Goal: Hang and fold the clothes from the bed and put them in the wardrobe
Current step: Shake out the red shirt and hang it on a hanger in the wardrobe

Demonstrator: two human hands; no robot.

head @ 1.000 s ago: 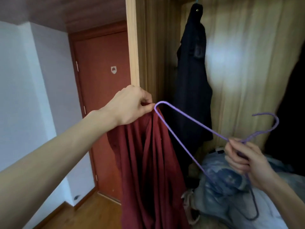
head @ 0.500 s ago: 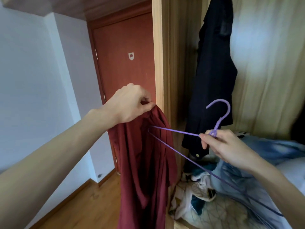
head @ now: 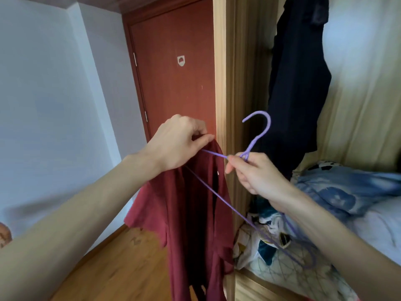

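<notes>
A dark red garment (head: 191,213) hangs down from my left hand (head: 178,142), which pinches its top edge at about chest height. My right hand (head: 253,172) grips a purple wire hanger (head: 258,135) at the base of its hook, hook pointing up. One arm of the hanger runs left into the top of the red garment beside my left fingers; the other arm slants down to the right, under my right forearm. The end inside the garment is hidden by the cloth.
A wooden wardrobe post (head: 223,83) stands just behind the hands. A dark navy garment (head: 299,83) hangs to the right of it. Blue bedding (head: 347,187) and a patterned cloth heap (head: 267,242) lie below right. A reddish door (head: 173,72) and wood floor (head: 121,261) are on the left.
My right hand turned the hanger upright and moved it left toward the garment; the hanger's arm now sits deeper in the red cloth. My left hand kept its pinch.
</notes>
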